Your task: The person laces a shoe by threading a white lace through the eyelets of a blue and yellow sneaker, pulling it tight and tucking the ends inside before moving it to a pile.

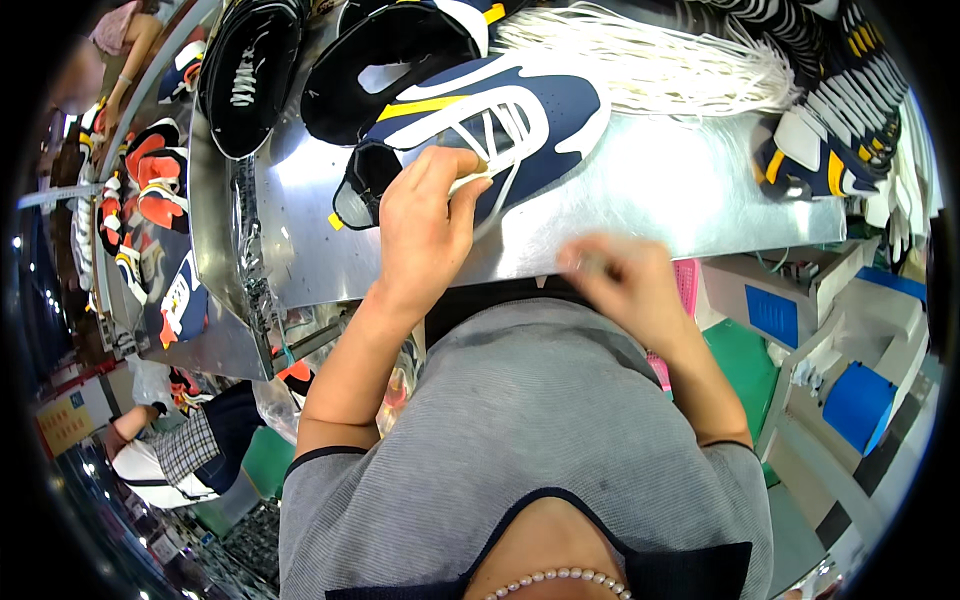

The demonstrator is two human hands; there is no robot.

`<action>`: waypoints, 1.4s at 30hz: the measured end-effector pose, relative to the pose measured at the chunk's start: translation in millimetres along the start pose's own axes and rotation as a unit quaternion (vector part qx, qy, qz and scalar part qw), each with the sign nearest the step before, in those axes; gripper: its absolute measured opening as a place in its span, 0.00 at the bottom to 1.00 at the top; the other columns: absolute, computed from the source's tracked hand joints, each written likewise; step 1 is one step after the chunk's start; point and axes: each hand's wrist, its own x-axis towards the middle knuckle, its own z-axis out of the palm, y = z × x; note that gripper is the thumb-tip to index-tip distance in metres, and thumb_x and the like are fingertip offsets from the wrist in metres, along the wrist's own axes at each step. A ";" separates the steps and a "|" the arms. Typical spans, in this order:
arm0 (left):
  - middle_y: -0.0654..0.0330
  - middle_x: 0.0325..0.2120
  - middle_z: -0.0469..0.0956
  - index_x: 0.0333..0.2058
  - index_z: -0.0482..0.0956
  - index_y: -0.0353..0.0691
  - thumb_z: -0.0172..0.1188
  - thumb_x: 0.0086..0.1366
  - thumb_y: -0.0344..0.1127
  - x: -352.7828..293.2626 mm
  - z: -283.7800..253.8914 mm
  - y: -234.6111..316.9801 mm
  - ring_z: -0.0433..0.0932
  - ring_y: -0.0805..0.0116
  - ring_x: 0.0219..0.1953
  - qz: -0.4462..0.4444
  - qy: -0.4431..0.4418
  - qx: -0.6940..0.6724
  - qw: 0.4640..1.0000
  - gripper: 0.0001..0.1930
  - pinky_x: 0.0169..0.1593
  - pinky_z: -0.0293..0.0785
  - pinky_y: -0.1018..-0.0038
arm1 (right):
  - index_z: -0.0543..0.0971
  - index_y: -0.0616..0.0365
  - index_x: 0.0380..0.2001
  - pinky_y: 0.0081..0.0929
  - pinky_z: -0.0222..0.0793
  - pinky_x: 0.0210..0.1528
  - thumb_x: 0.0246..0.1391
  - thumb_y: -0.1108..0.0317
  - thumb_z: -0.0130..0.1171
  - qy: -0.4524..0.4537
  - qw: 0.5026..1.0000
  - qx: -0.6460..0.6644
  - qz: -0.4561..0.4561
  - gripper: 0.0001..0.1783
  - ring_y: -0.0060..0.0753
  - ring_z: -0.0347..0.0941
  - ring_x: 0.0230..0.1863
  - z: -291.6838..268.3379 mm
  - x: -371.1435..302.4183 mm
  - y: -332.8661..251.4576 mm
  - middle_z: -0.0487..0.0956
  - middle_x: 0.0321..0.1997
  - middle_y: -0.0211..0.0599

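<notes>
The left hand (425,218) is nearly closed, thumb and forefinger pinching a thin white lace (511,180) at seven o'clock on the navy-and-white shoe upper with a yellow stripe (562,120). That upper lies at twelve o'clock on the shiny steel table (690,190). The right hand (630,280), between four and five o'clock from the upper, is blurred, fingers curled; whether it grips anything cannot be told. A loose bundle of white laces (650,68) lies at two o'clock from the upper.
</notes>
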 end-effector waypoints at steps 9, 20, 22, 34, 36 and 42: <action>0.55 0.30 0.78 0.37 0.77 0.34 0.66 0.57 0.21 0.5 -18.4 18.6 0.79 0.58 0.32 0.047 -0.025 -0.024 0.998 0.10 0.36 0.73 0.69 | 0.84 0.61 0.37 0.15 0.67 0.35 0.59 0.66 0.65 -0.084 0.962 0.254 0.060 0.10 0.15 0.72 0.32 20.7 39.5 -5.2 0.80 0.30 0.25; 0.51 0.34 0.77 0.49 0.79 0.40 0.61 0.63 0.30 0.2 -1.7 -6.0 0.77 0.48 0.36 -0.050 -0.245 0.099 0.963 0.14 0.41 0.73 0.61 | 0.80 0.60 0.40 0.22 0.71 0.36 0.57 0.70 0.65 0.084 0.980 0.178 -0.039 0.09 0.21 0.74 0.31 25.1 69.3 11.1 0.80 0.33 0.32; 0.52 0.38 0.80 0.50 0.78 0.38 0.64 0.62 0.32 2.8 -1.8 -11.6 0.80 0.54 0.40 -0.090 -0.261 0.012 0.961 0.17 0.46 0.74 0.66 | 0.80 0.59 0.40 0.24 0.72 0.35 0.56 0.71 0.65 0.106 0.983 0.133 -0.074 0.09 0.28 0.76 0.30 29.9 83.5 19.4 0.80 0.34 0.35; 0.54 0.24 0.82 0.35 0.82 0.39 0.68 0.58 0.46 1.5 21.5 -13.2 0.80 0.55 0.25 -0.096 -0.165 0.059 0.980 0.16 0.31 0.75 0.63 | 0.77 0.61 0.41 0.28 0.74 0.35 0.55 0.71 0.65 0.169 0.976 0.110 -0.087 0.11 0.39 0.80 0.33 37.1 83.5 24.5 0.80 0.34 0.41; 0.54 0.23 0.81 0.34 0.82 0.40 0.67 0.58 0.46 1.6 19.9 -12.4 0.80 0.54 0.24 -0.077 -0.162 0.077 0.981 0.15 0.30 0.74 0.63 | 0.76 0.61 0.43 0.28 0.75 0.37 0.57 0.70 0.65 0.150 0.981 0.119 -0.043 0.12 0.38 0.81 0.34 30.3 66.4 15.3 0.81 0.34 0.42; 0.53 0.26 0.82 0.34 0.82 0.39 0.68 0.59 0.45 3.1 19.6 -14.7 0.81 0.52 0.29 -0.094 -0.187 0.068 0.976 0.14 0.33 0.74 0.64 | 0.77 0.63 0.41 0.23 0.74 0.39 0.58 0.72 0.64 0.071 0.981 0.182 0.008 0.10 0.27 0.80 0.37 21.7 53.6 8.8 0.82 0.34 0.38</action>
